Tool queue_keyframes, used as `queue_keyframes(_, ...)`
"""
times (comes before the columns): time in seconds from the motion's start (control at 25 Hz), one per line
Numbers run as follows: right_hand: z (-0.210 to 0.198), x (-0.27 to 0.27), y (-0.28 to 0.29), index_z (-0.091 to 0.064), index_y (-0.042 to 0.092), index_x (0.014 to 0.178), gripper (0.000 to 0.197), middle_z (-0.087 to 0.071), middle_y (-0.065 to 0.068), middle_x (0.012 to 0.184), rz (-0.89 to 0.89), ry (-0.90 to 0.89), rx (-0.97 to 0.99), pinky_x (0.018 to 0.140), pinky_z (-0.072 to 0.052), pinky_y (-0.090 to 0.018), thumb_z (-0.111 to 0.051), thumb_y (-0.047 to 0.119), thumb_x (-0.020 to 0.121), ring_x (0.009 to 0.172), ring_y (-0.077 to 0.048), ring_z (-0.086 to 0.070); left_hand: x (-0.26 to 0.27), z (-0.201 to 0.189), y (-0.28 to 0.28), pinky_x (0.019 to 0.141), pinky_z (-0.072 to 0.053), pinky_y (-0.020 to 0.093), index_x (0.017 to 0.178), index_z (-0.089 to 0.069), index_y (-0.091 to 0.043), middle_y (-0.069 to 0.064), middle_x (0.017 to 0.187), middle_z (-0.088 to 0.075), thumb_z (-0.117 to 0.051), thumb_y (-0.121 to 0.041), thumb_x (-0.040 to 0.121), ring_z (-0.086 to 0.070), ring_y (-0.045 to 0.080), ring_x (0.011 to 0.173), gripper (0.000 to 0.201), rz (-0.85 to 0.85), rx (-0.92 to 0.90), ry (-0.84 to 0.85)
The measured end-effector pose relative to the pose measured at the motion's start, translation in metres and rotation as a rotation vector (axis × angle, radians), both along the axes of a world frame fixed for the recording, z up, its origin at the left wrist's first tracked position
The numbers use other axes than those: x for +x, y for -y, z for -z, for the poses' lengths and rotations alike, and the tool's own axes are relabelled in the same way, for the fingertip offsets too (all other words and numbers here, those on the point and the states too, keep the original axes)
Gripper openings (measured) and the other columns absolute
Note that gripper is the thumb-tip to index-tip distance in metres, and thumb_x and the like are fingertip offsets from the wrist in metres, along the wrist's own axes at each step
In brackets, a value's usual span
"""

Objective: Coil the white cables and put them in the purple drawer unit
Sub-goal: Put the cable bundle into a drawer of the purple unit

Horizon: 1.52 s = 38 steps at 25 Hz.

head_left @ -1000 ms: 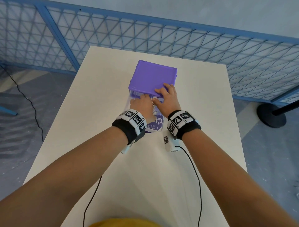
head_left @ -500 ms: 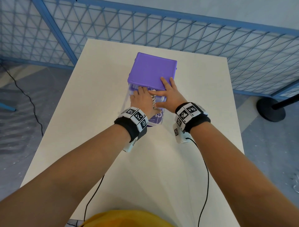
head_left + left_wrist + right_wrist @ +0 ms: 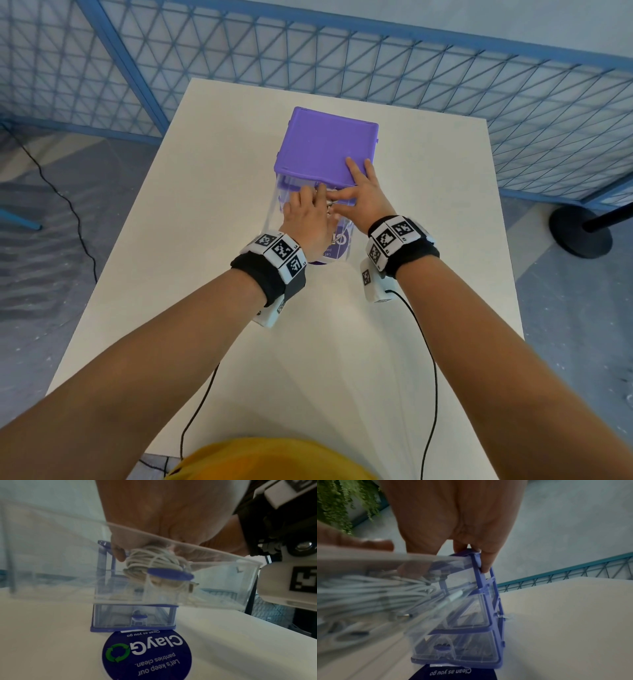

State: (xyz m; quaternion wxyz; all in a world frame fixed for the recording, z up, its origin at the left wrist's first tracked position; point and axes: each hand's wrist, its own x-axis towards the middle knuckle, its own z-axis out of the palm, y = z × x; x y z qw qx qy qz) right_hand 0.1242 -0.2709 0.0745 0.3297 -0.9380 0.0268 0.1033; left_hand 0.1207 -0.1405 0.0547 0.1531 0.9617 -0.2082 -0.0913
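Looks pretty far along. The top clear drawer (image 3: 214, 577) of the purple drawer unit (image 3: 327, 147) is pulled out, and the left hand (image 3: 310, 219) is down inside it, fingers curled around a coiled bundle of white cables (image 3: 150, 566). The right hand (image 3: 364, 195) lies with fingers straight on the unit's lid, thumb reaching toward the left hand, probably steadying it on the tabletop (image 3: 212, 205). No loose cable shows anywhere else. What's left, most likely: let go and slide the drawer shut.
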Motion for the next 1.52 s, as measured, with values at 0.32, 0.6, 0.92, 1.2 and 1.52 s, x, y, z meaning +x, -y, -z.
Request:
queue_keyframes(0.32, -0.003, -0.001, 0.001, -0.059, 0.021, 0.116, 0.033, -0.004, 0.0, 0.156, 0.023, -0.01, 0.04, 0.116, -0.003, -0.035, -0.06, 0.022, 0.083, 0.143, -0.021, 0.013, -0.013, 0.002, -0.038, 0.111, -0.028, 0.041, 0.139, -0.032, -0.007, 0.016, 0.141, -0.038, -0.049, -0.043, 0.088, -0.037, 0.031, 0.131, 0.065, 0.232, -0.115, 0.027)
queue_keyframes(0.6, -0.001, -0.002, 0.002, -0.054, 0.025, 0.122, 0.034, -0.013, -0.008, 0.155, -0.006, 0.032, 0.002, 0.117, -0.005, -0.038, -0.046, 0.012, 0.091, 0.143, -0.029, 0.008, -0.012, -0.001, -0.045, 0.119, -0.008, 0.039, 0.146, -0.009, -0.007, 0.013, 0.154, -0.016, -0.041, -0.056, 0.086, -0.012, 0.027, 0.144, 0.084, 0.336, 0.163, 0.038)
queue_keyframes(0.92, 0.009, 0.004, 0.01, -0.049, 0.011, 0.126, 0.042, -0.04, -0.011, 0.144, 0.123, 0.137, 0.083, 0.114, -0.016, -0.027, -0.041, -0.005, 0.088, 0.141, -0.026, -0.019, 0.01, -0.015, -0.04, 0.104, -0.036, 0.033, 0.139, -0.038, -0.018, 0.004, 0.15, -0.035, -0.044, -0.017, 0.092, -0.041, 0.027, 0.13, 0.047, 0.271, 0.021, -0.096)
queue_keyframes(1.2, 0.009, 0.007, 0.015, -0.05, 0.009, 0.125, 0.043, -0.043, -0.009, 0.142, 0.089, 0.135, 0.042, 0.111, -0.012, -0.022, -0.041, -0.007, 0.086, 0.141, -0.026, -0.018, 0.021, -0.023, -0.022, 0.106, -0.038, 0.041, 0.137, -0.041, -0.016, 0.009, 0.145, -0.041, -0.041, -0.014, 0.094, -0.041, 0.028, 0.131, 0.044, 0.215, 0.077, -0.106)
queue_keyframes(1.52, 0.01, 0.008, 0.014, -0.049, 0.007, 0.125, 0.042, -0.043, -0.011, 0.142, 0.103, 0.133, 0.059, 0.111, -0.011, -0.021, -0.041, -0.008, 0.086, 0.141, -0.027, -0.018, 0.03, -0.022, -0.014, 0.103, -0.038, 0.039, 0.121, -0.059, -0.007, 0.011, 0.129, -0.058, -0.046, -0.017, 0.092, -0.051, 0.029, 0.119, 0.033, 0.184, -0.059, -0.065)
